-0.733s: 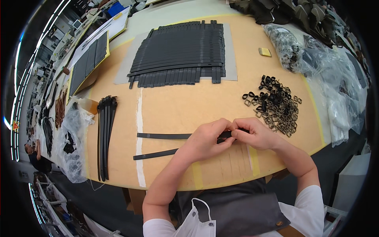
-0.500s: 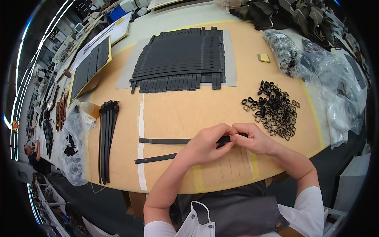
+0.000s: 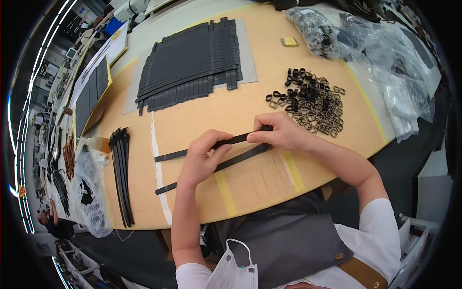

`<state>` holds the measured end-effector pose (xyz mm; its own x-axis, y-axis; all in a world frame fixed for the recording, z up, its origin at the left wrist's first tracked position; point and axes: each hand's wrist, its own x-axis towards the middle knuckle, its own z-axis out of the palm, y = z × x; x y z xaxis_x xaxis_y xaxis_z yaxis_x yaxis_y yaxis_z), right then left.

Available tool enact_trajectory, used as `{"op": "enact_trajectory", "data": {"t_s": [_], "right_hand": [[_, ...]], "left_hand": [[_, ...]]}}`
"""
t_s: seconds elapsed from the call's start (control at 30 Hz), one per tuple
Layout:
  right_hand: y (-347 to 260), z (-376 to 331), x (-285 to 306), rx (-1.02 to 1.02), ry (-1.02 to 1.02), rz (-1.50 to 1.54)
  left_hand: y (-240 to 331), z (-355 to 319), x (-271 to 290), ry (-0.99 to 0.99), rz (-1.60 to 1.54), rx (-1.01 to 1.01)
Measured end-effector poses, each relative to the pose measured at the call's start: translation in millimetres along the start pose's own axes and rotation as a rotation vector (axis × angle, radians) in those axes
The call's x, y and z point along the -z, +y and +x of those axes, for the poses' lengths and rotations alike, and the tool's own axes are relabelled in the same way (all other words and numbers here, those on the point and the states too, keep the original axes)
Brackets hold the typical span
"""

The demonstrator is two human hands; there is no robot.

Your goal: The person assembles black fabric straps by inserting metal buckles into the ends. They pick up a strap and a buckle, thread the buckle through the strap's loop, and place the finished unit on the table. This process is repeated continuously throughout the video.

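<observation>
With your left hand (image 3: 198,156) gripping the middle of the black strap (image 3: 239,138) and your right hand (image 3: 283,131) gripping near its right end, hold it flat and straight — no twists — over the tan table (image 3: 192,120), just past the other strap (image 3: 244,155).

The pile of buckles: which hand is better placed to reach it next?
Probably the right hand: it is nearer the buckles, though both it and the left hand hold one black strap.

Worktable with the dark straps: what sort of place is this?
Probably a leather-goods workshop, though the material is uncertain: the worktable carries a stack of dark straps and a heap of buckle-like pieces.
</observation>
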<state>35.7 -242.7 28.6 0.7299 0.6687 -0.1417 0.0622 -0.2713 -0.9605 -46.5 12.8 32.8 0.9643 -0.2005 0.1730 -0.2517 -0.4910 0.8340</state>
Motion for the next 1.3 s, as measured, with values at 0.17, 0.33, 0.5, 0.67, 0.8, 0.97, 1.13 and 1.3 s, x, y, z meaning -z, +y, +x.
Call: {"op": "enact_trajectory", "data": {"t_s": [0.17,0.33,0.5,0.67,0.8,0.97,1.13,1.3], "right_hand": [[13,14,35,0.177,0.330,-0.074],[12,14,78,0.227,0.590,-0.200],[40,21,65,0.340,0.460,-0.688],[52,31,46,0.385,0.386,-0.832],[53,34,40,0.406,0.434,-0.885],[45,41,28,0.569,0.470,-0.816],[33,24,23,0.504,0.385,-0.690],[32,21,22,0.384,0.245,-0.454]], "left_hand": [[-11,-23,-5,0.051,0.083,0.138],[-16,-40,-27,0.131,0.381,0.006],[-12,-46,-40,0.161,0.447,-0.076],[-10,-51,-38,0.169,0.442,-0.138],[-9,-4,-8,0.195,0.540,-0.236],[-55,129,35,0.184,0.621,-0.271],[-81,211,24,0.031,0.828,-0.098],[-95,219,29,-0.032,0.671,-0.023]]}}
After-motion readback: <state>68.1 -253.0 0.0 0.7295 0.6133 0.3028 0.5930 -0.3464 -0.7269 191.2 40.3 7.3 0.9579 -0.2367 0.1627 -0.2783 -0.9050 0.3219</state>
